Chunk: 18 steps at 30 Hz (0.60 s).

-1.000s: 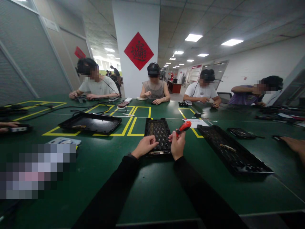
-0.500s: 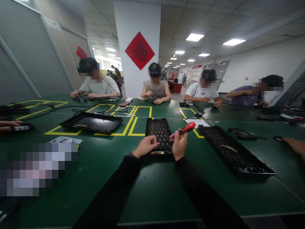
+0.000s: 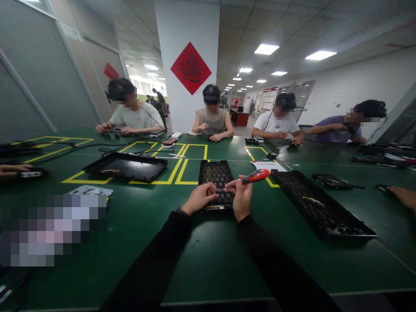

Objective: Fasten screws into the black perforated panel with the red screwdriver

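Observation:
In front of me on the table lies a black plastic housing (image 3: 218, 173) with rows of small metallic slots. My right hand (image 3: 242, 201), at its right side, grips a screwdriver (image 3: 256, 176) with a red and black handle. The thin shaft runs left across the housing, and its tip meets the fingertips of my left hand (image 3: 202, 198). The left fingers are pinched together over the housing's left edge; whatever small thing they may hold is hidden.
A shallow black tray (image 3: 125, 169) sits to the left. At the right are a long black tray (image 3: 325, 208) with a loose pale strip (image 3: 313, 201) and a small black case (image 3: 331, 181). Several people work around the green table (image 3: 208, 268).
The screwdriver has swung flatter, its handle dropping slightly and its shaft now pointing left to my left fingertips. My left hand has barely moved.

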Motion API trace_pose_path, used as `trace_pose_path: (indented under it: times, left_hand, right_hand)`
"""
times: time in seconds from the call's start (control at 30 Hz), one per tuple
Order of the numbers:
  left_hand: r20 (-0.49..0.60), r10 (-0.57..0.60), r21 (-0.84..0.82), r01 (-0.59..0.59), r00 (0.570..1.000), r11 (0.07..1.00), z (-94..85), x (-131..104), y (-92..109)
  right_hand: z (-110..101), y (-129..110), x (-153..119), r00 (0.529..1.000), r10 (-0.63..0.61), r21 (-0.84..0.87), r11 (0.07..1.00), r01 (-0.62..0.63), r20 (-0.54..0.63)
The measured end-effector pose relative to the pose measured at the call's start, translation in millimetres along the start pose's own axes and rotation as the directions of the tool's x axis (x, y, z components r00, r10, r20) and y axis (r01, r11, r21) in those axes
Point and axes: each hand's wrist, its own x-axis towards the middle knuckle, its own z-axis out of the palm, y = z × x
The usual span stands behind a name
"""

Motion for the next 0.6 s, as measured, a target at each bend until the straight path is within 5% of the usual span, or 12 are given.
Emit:
trace_pose_path:
  times: [0.6]
  left_hand:
    - [-0.003,-0.008,-0.034,0.008,1.0,0.999,0.2,1.0,2.0]
  right_hand:
    - [-0.5,2.2,-3.5,1.0,-0.023,-0.054,0.998,0.023,0.002]
